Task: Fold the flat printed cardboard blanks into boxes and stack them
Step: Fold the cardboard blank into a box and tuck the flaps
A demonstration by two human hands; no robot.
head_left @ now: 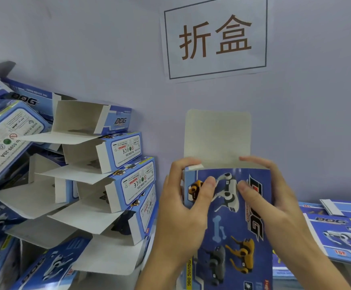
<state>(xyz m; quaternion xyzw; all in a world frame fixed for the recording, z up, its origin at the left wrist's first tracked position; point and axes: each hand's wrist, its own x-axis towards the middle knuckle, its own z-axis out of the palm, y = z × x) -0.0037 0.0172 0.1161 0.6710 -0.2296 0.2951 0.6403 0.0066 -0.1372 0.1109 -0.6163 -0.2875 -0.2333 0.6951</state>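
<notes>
Both hands clamped on the half-formed box [231,216], held upright dead centre, long axis running up and away toward the wall. Left hand [183,208] wrapping the left edge, thumb across the printed front; right hand [268,197] gripping the right edge, fingers curled over the top rim. Top flap [217,136] sticking straight up, unfolded, just above both grips and about equally near each. Probably gets tucked down next. Stack of folded boxes [116,164] off to the left, flaps open, leaning messily. Flat blanks [338,229] lying right on the tabletop. Wall sign [215,37] above. Nothing blocking the flap.
</notes>
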